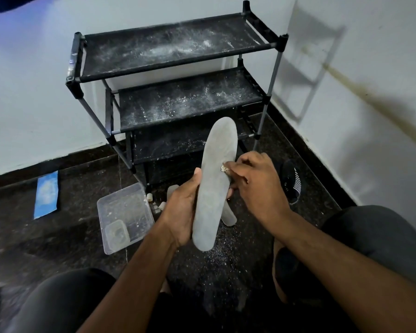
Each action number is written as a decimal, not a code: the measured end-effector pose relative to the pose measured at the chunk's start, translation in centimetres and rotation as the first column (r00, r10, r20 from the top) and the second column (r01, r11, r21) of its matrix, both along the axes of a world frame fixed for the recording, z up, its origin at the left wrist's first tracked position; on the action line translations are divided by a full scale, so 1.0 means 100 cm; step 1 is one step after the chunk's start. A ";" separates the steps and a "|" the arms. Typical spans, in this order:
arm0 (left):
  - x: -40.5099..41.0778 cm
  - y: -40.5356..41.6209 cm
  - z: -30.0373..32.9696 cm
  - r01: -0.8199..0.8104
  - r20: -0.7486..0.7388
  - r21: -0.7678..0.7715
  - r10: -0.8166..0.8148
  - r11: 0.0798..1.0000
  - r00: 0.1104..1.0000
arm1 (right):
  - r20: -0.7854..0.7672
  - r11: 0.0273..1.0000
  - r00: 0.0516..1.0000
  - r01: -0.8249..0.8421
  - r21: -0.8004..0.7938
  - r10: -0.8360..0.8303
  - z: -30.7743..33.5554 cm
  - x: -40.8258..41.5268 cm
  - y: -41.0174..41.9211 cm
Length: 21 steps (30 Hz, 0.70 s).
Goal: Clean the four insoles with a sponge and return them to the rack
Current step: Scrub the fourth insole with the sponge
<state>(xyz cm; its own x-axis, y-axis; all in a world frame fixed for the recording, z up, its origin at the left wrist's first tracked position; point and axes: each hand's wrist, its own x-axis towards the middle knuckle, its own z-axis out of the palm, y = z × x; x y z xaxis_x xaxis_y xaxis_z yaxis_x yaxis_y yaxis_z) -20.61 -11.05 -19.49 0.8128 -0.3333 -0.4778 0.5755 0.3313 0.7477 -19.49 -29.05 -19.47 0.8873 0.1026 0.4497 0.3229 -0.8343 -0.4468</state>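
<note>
My left hand [181, 210] grips a long grey insole [214, 179] by its lower half and holds it upright in front of the black rack [178, 56]. My right hand [257, 181] pinches a small pale sponge piece [224, 168] and presses it against the insole's right edge at mid-length. Another grey insole [229, 216] lies on the floor behind the held one, mostly hidden. The rack's fabric shelves are dusted with white powder and hold no insoles.
A clear plastic tub [123, 212] with a smaller container inside sits on the dark floor at left of my hands. Small pale pieces [160, 205] lie beside it. A blue sheet [46, 194] lies far left. A black shoe [292, 181] rests by the right wall.
</note>
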 end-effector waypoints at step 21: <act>0.005 -0.009 0.003 -0.063 -0.107 -0.135 0.049 0.989 0.993 | 0.107 0.974 0.978 -0.191 0.124 0.178 0.001 -0.010 0.029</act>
<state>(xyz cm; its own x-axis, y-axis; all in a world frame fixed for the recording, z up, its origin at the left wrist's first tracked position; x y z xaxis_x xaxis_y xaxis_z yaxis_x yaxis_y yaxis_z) -20.07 -11.95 -19.18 0.7806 -0.3569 -0.5131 0.6250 0.4608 0.6301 -20.48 -26.17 -19.41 0.8115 0.1940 0.5511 0.5115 -0.6918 -0.5096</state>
